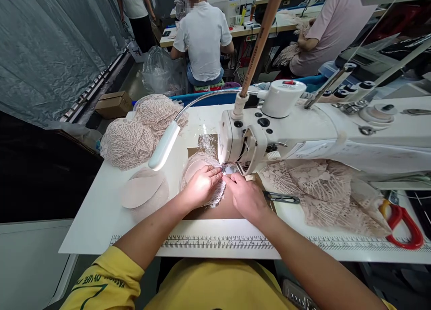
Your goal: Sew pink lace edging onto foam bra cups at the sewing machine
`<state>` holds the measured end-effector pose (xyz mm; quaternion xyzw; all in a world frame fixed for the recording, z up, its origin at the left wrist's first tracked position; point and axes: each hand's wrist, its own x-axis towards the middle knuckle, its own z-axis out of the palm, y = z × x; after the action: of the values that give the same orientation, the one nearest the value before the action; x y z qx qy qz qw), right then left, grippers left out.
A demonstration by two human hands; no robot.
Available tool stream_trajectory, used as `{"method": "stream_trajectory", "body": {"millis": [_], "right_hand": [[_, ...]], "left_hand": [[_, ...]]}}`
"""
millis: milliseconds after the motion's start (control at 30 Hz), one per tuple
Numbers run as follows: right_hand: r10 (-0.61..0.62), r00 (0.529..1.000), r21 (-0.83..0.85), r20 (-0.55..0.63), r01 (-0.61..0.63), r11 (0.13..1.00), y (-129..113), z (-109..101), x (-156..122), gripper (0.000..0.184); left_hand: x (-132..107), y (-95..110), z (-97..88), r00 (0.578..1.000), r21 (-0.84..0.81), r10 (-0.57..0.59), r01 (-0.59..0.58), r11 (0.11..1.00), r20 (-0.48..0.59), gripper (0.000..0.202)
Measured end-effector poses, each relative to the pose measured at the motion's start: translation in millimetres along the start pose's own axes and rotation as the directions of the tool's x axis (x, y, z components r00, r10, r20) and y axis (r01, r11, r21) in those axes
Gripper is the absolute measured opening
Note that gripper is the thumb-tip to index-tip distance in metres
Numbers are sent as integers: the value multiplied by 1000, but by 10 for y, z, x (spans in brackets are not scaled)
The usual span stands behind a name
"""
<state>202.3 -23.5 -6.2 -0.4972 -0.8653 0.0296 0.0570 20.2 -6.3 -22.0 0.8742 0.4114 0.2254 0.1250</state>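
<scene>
Cannot see part of lace [219,195] beneath left hand [203,184], centre. Lose sewing machine [313,123] past 3 o'clock edge, standing person [135,4] above shoulders, 11 o'clock.

The surface [101,220] is white, with a ruler scale [222,243] along its near edge. On its left part lie 2 lace bundles [128,143] and overlapping pale pieces [139,191]. A brown sheet [232,209] is in the middle. On the right are a sewing machine [303,117], loose lace cloth [323,193] and red-handled scissors [409,231].

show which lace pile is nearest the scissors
The loose, spread-out lace right of the right hand; the two rounded bundles sit far left, away from the scissors.
</scene>
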Motion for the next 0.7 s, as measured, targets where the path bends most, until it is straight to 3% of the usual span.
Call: {"method": "stream_trajectory", "body": {"millis": [300, 533, 700], "right_hand": [[-23, 1000, -1, -8, 23, 1000, 10, 18, -11, 45], [-31, 999, -1, -10, 31, 1000, 29, 22, -13, 50], [-21, 999, 34, -30, 22, 999, 41, 47, -24, 47]], "left_hand": [[-7, -68, -1, 996, 5, 81, -81, 997, -40, 33], [29, -111, -11, 999, 51, 29, -27, 998, -41, 35], [21, -117, -28, 997, 91, -69, 71, 993, -29, 36]]}}
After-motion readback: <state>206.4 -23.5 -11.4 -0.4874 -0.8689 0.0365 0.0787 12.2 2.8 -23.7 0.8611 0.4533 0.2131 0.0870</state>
